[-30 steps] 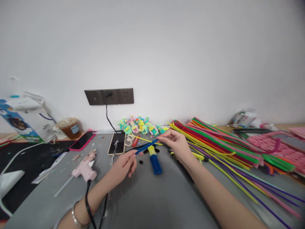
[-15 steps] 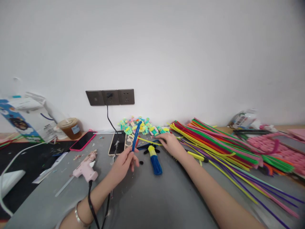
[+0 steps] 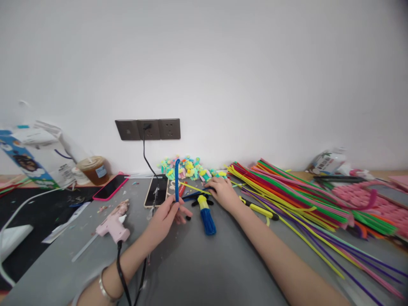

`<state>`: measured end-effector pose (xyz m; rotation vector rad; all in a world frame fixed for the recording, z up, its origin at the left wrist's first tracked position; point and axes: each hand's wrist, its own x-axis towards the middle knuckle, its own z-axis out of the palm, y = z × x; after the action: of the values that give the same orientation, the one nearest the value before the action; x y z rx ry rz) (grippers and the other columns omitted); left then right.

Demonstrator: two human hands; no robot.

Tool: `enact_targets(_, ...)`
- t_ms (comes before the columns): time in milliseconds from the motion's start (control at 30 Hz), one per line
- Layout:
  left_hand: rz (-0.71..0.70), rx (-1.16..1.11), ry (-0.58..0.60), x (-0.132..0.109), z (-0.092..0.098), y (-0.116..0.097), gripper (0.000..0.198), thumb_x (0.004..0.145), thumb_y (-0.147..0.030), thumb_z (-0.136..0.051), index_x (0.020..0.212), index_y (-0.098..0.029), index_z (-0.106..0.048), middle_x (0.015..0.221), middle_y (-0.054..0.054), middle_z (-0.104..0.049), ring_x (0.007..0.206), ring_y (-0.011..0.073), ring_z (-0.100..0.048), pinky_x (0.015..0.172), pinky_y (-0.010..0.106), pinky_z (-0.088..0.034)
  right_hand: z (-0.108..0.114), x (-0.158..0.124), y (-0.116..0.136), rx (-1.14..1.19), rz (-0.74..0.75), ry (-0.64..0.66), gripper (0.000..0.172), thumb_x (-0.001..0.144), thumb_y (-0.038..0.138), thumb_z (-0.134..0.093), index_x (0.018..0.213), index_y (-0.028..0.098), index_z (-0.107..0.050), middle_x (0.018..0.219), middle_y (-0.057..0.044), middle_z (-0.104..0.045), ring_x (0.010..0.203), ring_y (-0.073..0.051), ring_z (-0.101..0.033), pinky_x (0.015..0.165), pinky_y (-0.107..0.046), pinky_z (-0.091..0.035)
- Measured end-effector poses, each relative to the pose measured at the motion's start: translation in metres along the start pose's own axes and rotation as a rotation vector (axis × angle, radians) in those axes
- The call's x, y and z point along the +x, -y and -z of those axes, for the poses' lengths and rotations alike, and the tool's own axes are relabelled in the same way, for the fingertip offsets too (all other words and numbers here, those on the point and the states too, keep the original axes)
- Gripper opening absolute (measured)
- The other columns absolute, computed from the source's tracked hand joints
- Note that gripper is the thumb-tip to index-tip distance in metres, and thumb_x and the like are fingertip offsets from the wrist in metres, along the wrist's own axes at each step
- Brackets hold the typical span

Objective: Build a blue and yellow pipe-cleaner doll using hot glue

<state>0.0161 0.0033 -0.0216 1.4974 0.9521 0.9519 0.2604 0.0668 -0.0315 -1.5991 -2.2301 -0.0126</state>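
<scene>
My left hand [image 3: 165, 216] pinches a blue pipe cleaner [image 3: 177, 180] that stands upright, its top end bent over. To the right of it lies a small pipe-cleaner figure [image 3: 208, 219] with a yellow top, a blue fringed lower part and black bits at its sides. Just beyond the figure, my right hand [image 3: 224, 193] rests low over the table with curled fingers. Something dark shows at its fingertips, too small to name. A yellow pipe cleaner [image 3: 193, 188] and dark blue strands lie between the hands.
At left are a pink glue gun [image 3: 114, 227] with a black cord, two phones [image 3: 111, 188] and a drink cup [image 3: 93, 171]. Small pastel pieces [image 3: 189, 168] are heaped by the wall. A yellow cutter [image 3: 261, 210] and bundles of coloured pipe cleaners [image 3: 287, 191] lie right.
The blue pipe cleaner has swung from a rightward lean to upright. My right hand has shifted slightly left, and a dark strip beneath my right forearm no longer shows. A red item appears behind my left hand.
</scene>
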Motion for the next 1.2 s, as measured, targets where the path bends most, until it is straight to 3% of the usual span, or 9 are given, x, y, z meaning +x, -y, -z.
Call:
enact_targets(200, 0.043, -0.029, 0.005, 0.000, 0.000, -0.005, 0.044, 0.087, -0.063, -0.055, 0.092, -0.019, -0.048, 0.084, 0.010, -0.078, 0.056, 0.0132, -0.064, 0.056, 0.024, -0.046, 0.000, 0.010, 0.009, -0.074, 0.065, 0.008, 0.021, 0.092, 0.014, -0.056, 0.084, 0.019, -0.075, 0.092, -0.013, -0.074, 0.094, -0.027, -0.062, 0.083, -0.037, -0.036)
enact_targets(433, 0.021, -0.030, -0.014, 0.000, 0.003, -0.007, 0.046, 0.087, -0.064, -0.053, 0.091, -0.019, -0.047, 0.085, 0.011, -0.078, 0.057, 0.0131, -0.064, 0.056, 0.024, -0.046, 0.004, 0.008, 0.008, -0.046, 0.042, -0.069, 0.018, 0.088, 0.009, -0.053, 0.088, 0.018, -0.068, 0.093, -0.012, -0.073, 0.097, -0.028, -0.060, 0.084, -0.037, -0.034)
enact_targets(700, 0.007, -0.006, -0.042, 0.000, 0.004, -0.005, 0.047, 0.086, -0.065, -0.054, 0.092, -0.019, -0.048, 0.086, 0.012, -0.078, 0.058, 0.0142, -0.064, 0.057, 0.025, -0.046, 0.015, -0.003, -0.010, 0.093, -0.056, -0.113, 0.011, 0.079, 0.011, -0.065, 0.083, 0.021, -0.068, 0.082, -0.003, -0.071, 0.083, -0.021, -0.062, 0.073, -0.030, -0.036)
enact_targets(867, 0.013, -0.030, -0.037, 0.001, 0.004, -0.006, 0.046, 0.085, -0.064, -0.057, 0.089, -0.019, -0.048, 0.084, 0.010, -0.078, 0.058, 0.0144, -0.064, 0.055, 0.025, -0.046, 0.032, -0.011, -0.023, 0.141, -0.140, -0.160, 0.011, 0.077, 0.016, -0.065, 0.068, 0.021, -0.069, 0.081, -0.007, -0.068, 0.084, -0.024, -0.060, 0.075, -0.034, -0.038)
enact_targets(1067, 0.018, -0.065, -0.020, 0.000, 0.004, -0.006, 0.042, 0.086, -0.060, -0.058, 0.090, -0.019, -0.049, 0.092, 0.013, -0.078, 0.063, 0.0156, -0.067, 0.056, 0.025, -0.047, 0.048, -0.019, -0.028, 0.341, -0.216, -0.171, 0.008, 0.077, 0.024, -0.056, 0.074, 0.019, -0.062, 0.060, 0.001, -0.058, 0.057, -0.016, -0.053, 0.057, -0.027, -0.039)
enact_targets(1200, 0.022, -0.077, -0.007, 0.000, 0.005, -0.005, 0.041, 0.085, -0.057, -0.061, 0.091, -0.019, -0.050, 0.093, 0.014, -0.078, 0.064, 0.0164, -0.068, 0.056, 0.025, -0.048, 0.046, -0.021, -0.022, 0.800, -0.286, -0.079, 0.016, 0.074, 0.036, -0.062, 0.075, 0.021, -0.055, 0.054, 0.008, -0.047, 0.047, -0.010, -0.041, 0.048, -0.022, -0.029)
